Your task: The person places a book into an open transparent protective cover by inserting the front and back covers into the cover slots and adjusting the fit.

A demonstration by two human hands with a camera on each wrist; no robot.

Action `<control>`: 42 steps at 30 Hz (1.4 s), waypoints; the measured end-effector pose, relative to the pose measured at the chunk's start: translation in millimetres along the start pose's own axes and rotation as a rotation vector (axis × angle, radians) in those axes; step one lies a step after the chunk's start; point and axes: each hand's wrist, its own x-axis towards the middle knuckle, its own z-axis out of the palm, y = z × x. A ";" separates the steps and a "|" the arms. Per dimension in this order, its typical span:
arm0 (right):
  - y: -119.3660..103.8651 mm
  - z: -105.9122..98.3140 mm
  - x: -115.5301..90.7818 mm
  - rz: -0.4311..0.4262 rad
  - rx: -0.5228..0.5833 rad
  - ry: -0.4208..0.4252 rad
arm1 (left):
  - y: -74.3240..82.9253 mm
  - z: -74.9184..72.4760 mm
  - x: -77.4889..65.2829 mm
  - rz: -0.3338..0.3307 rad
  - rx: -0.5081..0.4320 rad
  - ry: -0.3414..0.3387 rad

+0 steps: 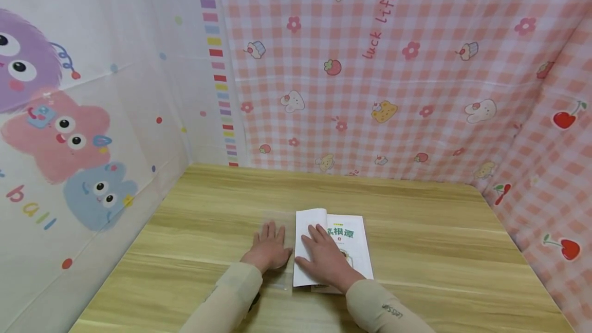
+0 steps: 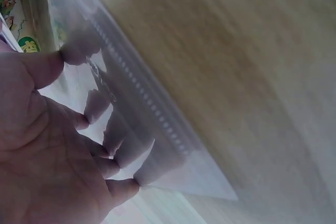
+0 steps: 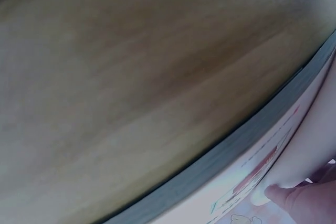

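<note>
A paperback book (image 1: 357, 227) with green characters printed on a white page lies on the table, a blank white leaf (image 1: 305, 218) folded over its left part. My right hand (image 1: 326, 260) rests on that leaf, fingers spread. Beyond the book's left side stretches a clear plastic cover (image 1: 279, 282), showing a dotted seam in the left wrist view. My left hand (image 1: 268, 252) presses on the plastic with its fingers fairly straight, the thumb nearest the book. In the right wrist view the book's thick page edge (image 3: 220, 148) runs diagonally, with a fingertip (image 3: 286, 195) at the lower right.
The wood-grain table (image 1: 430, 240) extends around the book on all sides. A pink checked cloth (image 1: 370, 91) hangs behind it. White cloth with cartoon figures (image 1: 65, 127) hangs at the left, and checked cloth with cherries (image 1: 564, 199) at the right.
</note>
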 end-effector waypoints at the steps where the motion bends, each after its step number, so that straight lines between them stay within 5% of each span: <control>1: -0.1 0.8 0.1 0.005 -0.007 -0.006 | 0.1 0.0 -0.5 0.003 -0.001 0.001; 42: -11.3 2.5 7.2 0.044 -0.077 -0.063 | -6.6 0.8 4.2 0.025 -0.023 0.037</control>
